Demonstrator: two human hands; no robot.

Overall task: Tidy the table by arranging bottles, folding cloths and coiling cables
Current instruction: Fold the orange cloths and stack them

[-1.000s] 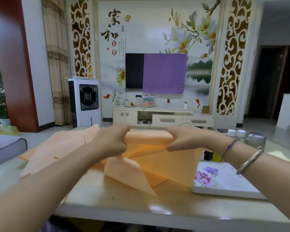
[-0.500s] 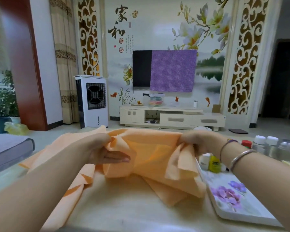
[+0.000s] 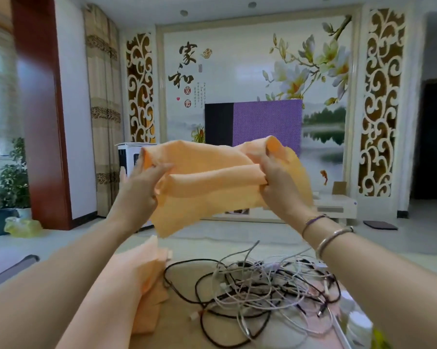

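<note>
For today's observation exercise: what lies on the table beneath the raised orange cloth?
Below the cloth, held by the left hand and right hand, lie tangled cables and another orange cloth, partly hidden by the left arm.

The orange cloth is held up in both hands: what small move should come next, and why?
Probably pull the hands apart to stretch the orange cloth flat. The left hand and right hand each pinch a bunched end, and it sags crumpled above the tangled cables, so no clean fold is possible.
</note>
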